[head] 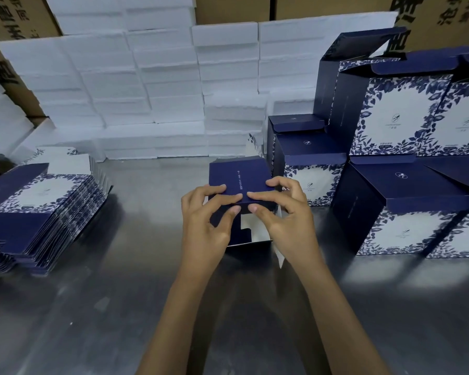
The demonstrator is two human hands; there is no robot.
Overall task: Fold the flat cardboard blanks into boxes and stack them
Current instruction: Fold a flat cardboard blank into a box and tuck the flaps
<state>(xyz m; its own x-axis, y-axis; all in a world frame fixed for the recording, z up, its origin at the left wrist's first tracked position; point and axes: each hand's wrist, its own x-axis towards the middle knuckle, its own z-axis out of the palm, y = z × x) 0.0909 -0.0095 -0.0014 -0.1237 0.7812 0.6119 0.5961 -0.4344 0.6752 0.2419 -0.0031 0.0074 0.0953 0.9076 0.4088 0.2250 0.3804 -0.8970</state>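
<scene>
A half-folded navy blue box (pixel 238 177) stands on the steel table (pixel 119 307) in the middle of the head view. My left hand (pixel 205 226) grips its near left edge, thumb on the front flap. My right hand (pixel 284 215) grips the near right edge, fingers pressing the top panel. White inner card shows below the flap between my hands. A pile of flat blue-and-white blanks (pixel 41 212) lies at the left. Finished boxes (pixel 406 201) with open lids are stacked in two layers at the right.
White foam boxes (pixel 173 90) are piled along the back of the table. Brown cartons (pixel 14 20) with black lettering stand behind them. The near part of the steel table reflects light.
</scene>
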